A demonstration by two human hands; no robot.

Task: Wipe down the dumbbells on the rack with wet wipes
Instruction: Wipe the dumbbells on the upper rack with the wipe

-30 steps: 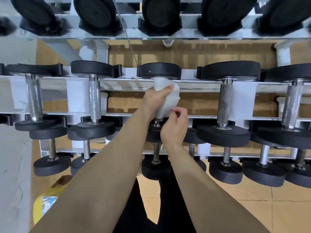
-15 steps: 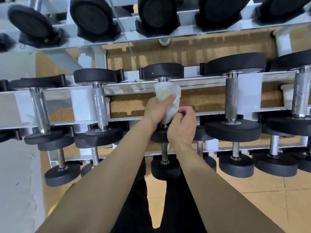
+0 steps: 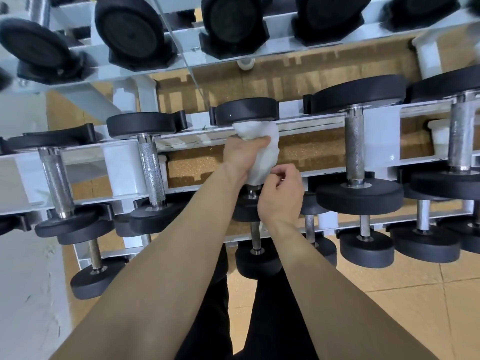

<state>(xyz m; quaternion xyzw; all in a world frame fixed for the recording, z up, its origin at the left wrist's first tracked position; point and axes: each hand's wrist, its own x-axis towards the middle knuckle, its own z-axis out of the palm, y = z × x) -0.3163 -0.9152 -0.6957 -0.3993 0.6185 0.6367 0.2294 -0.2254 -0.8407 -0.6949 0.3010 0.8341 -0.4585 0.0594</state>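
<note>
White rack (image 3: 122,165) carries black dumbbells on three tiers. Middle tier, centre dumbbell (image 3: 246,111): handle wrapped in a white wet wipe (image 3: 263,162), which reaches up to the far head. Left hand (image 3: 242,155) clamped round wipe and handle. Right hand (image 3: 281,197), fingers curled, pinches the wipe's lower edge.

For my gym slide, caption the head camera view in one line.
Left hand grips a wet wipe around the handle of a racked dumbbell; right hand pinches the wipe's lower edge.
</note>
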